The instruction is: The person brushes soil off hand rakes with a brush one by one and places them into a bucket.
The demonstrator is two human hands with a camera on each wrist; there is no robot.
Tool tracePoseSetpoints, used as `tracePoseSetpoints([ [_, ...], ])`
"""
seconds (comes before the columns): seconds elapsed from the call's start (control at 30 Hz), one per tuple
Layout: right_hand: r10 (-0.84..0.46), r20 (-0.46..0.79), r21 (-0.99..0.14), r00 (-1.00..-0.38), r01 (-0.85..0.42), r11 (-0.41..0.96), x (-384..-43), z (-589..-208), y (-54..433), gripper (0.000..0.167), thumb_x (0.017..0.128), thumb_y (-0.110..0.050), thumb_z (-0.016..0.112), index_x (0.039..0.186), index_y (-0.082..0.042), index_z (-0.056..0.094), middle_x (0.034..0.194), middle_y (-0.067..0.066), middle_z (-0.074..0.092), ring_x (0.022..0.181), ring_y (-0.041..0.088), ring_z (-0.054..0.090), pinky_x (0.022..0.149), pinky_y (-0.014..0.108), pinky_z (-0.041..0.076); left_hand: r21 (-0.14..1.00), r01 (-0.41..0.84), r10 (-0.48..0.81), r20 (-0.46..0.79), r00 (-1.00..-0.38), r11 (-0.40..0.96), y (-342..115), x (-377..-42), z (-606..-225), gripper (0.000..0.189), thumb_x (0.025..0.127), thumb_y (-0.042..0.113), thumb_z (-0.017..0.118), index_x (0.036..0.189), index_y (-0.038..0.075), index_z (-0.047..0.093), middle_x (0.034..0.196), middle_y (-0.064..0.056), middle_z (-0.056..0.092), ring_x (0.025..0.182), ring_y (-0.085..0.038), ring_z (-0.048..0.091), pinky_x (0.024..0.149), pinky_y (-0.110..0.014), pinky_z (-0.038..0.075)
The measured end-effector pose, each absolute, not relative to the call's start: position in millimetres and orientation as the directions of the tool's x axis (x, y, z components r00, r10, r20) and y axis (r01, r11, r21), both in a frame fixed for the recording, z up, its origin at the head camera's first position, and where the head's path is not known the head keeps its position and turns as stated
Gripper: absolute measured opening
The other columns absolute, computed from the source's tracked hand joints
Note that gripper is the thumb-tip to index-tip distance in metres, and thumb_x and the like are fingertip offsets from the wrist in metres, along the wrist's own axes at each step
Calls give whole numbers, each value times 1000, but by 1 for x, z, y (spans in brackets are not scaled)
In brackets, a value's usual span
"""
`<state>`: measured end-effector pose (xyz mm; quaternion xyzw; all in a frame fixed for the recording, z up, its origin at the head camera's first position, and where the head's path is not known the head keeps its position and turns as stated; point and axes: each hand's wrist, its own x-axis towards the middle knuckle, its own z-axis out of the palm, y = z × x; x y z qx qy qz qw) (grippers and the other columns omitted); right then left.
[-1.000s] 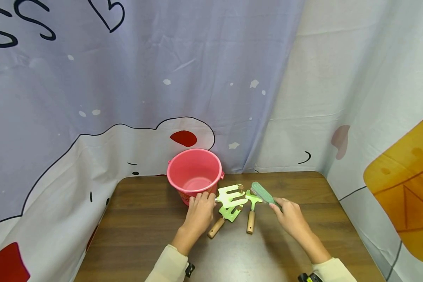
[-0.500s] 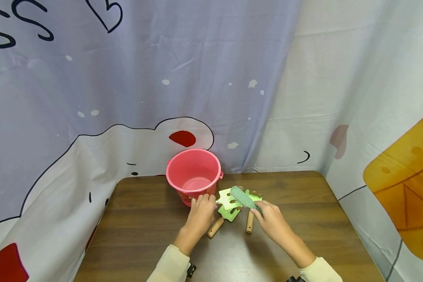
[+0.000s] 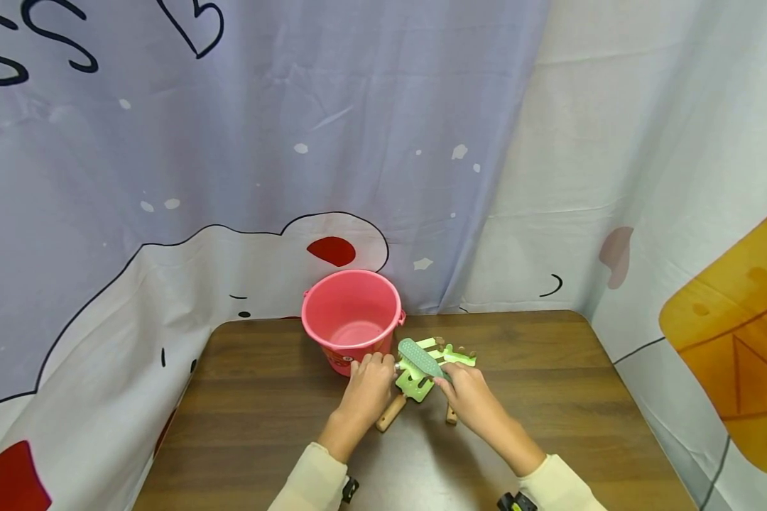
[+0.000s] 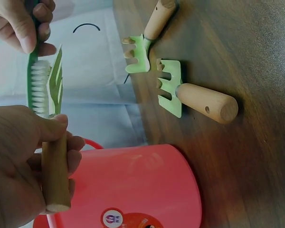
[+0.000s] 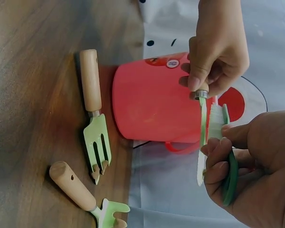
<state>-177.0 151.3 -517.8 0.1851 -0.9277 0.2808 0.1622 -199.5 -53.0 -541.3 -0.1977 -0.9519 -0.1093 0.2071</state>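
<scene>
My left hand (image 3: 366, 392) grips the wooden handle (image 4: 56, 173) of a light green garden fork (image 4: 56, 88), its head raised off the table. In my right hand (image 3: 474, 399) is a green brush (image 3: 420, 357) with white bristles (image 4: 39, 85), held by its handle. The bristles face the fork's flat side and lie right at it. Below them on the table are a second green hand fork (image 5: 100, 135) with a wooden handle and brown-tipped tines, and a small green hand rake (image 4: 140, 56) with a wooden handle (image 5: 72, 185).
A pink bucket (image 3: 351, 301) stands behind my left hand, near the back edge of the brown wooden table (image 3: 256, 426). A printed curtain (image 3: 262, 156) hangs behind the table and along its right side.
The brush in my right hand has moved left, from beyond the tine tips to over the fork's head near its neck. My left hand stays almost in place with the fork.
</scene>
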Motion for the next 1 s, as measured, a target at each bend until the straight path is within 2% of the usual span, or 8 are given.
tracePoseSetpoints([
  [0.3,-235,385,-460,-893,-406,790,-180,-521,154,11,89,-5,75,95,4,72,90,18,74,86,33,74,77,45,60,142,414,321,431,-843,899,-52,-199,-540,19,86,17,80,88,9,62,84,-6,64,82,-25,62,68,-41,43],
  [0.53,-234,408,-442,-882,-415,795,-184,-524,160,8,89,-5,75,86,-1,68,82,15,71,78,31,72,72,46,59,138,415,317,450,-835,899,-53,-200,-542,21,85,16,81,89,9,62,84,-6,64,82,-26,62,68,-41,43],
  [0.8,-205,375,-455,-904,-372,809,-187,-527,171,8,90,-4,74,92,3,71,89,20,75,84,34,74,74,45,60,133,417,318,455,-832,899,-55,-199,-544,20,86,15,80,90,8,61,84,-7,63,81,-27,61,68,-43,43],
  [1.0,-196,386,-441,-902,-366,820,-189,-530,178,14,89,-2,74,96,9,72,87,22,73,81,36,74,73,45,60,119,424,329,460,-825,898,-57,-199,-544,19,87,15,79,92,8,62,85,-6,64,82,-26,61,69,-43,44],
])
